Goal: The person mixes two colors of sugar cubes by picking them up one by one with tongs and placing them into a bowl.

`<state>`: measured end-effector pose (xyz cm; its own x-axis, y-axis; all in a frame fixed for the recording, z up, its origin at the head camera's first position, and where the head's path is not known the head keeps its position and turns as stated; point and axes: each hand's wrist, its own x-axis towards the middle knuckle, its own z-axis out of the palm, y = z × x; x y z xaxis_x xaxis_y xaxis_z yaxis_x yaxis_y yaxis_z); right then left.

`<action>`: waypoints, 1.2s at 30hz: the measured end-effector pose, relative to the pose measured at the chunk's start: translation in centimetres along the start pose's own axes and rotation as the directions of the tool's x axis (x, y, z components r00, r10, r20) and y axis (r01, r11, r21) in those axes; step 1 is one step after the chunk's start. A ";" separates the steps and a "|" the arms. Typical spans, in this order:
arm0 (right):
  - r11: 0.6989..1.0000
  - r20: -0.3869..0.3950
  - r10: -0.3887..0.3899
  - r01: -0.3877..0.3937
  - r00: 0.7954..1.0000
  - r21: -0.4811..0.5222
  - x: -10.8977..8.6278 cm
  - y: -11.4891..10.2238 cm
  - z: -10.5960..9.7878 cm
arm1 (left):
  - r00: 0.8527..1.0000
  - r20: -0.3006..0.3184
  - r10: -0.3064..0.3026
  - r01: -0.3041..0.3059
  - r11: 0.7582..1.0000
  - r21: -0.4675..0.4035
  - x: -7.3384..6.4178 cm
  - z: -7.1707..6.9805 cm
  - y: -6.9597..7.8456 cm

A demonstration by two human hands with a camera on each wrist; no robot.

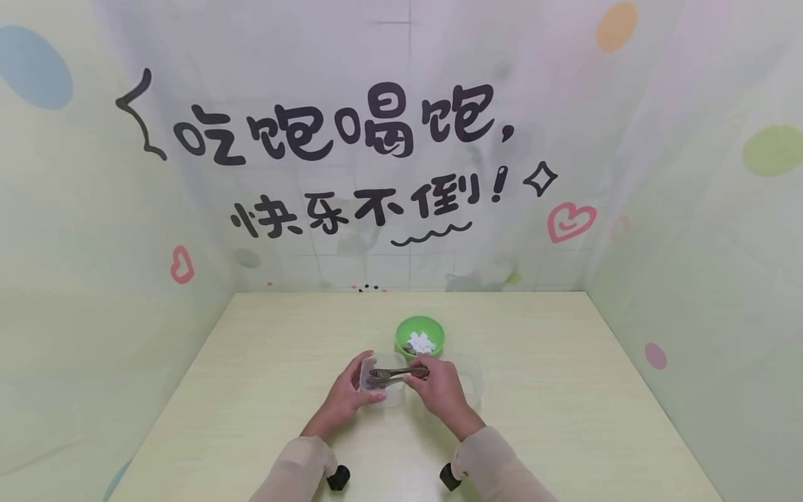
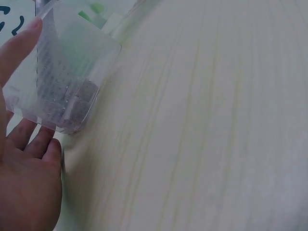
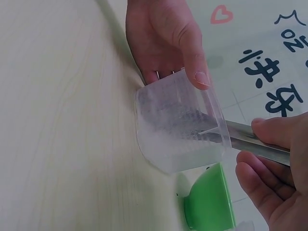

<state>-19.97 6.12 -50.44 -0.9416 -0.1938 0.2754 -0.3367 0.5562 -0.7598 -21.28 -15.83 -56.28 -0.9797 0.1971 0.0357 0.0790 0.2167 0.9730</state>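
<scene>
My left hand grips a clear plastic container by its left side, with the thumb along the near edge. In my right hand are metal tongs, pinched between thumb and fingers. The perforated ends of the tongs reach down inside the container, seen through its wall in both wrist views. Greyish-brown pieces lie low in the container near those ends. Whether the tongs pinch one of them, I cannot tell.
Just beyond the container stands a green bowl with white pieces and something darker in it. A second clear container sits to the right, partly behind my right hand. Printed walls border the pale wooden table.
</scene>
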 end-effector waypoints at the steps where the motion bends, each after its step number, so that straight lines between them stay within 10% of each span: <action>1: 1.000 0.000 0.005 -0.005 1.000 -0.001 0.0 0.0 0.0 | 1.000 -0.002 -0.006 0.006 1.000 0.001 0.0 0.0 0.0; 36: 0.981 -0.231 -0.132 0.160 0.964 0.107 -1.0 0.9 -3.5 | 1.000 0.003 -0.014 0.014 1.000 -0.007 0.3 -0.1 -0.2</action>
<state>-19.30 9.62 -49.36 -0.8620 -0.0732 0.5016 -0.4813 0.4285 -0.7647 -21.60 -15.87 -56.46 -0.9801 0.1973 0.0210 0.0637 0.2127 0.9750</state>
